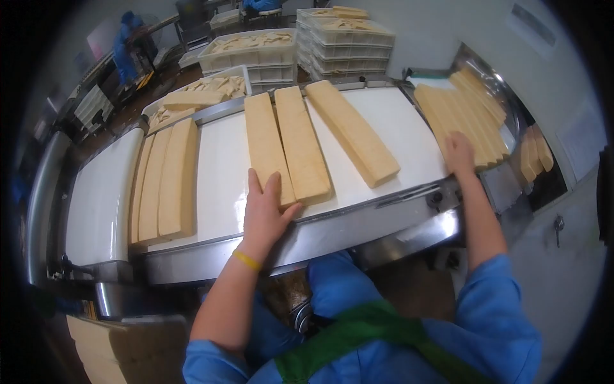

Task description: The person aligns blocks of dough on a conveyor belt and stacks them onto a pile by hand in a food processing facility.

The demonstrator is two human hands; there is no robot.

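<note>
On the white conveyor belt (220, 150) lie several long, pale-yellow slabs of a food-like material. My left hand (265, 208) has its fingers apart and touches the near end of one slab (265, 137). Close beside it on the right is a second slab (300, 144), and a third slab (352, 131) lies slanted, apart from them. At the belt's right end, my right hand (459, 153) is closed with curled fingers at the near-left edge of a row of slabs (460, 112). Whether it grips one is hidden.
Further left on the belt stand upright slabs (176, 179) side by side. A metal rail (307, 237) runs along the near edge. Behind are a crate of pieces (246, 80) and stacked crates (345, 51). A person in blue (125, 48) stands far left.
</note>
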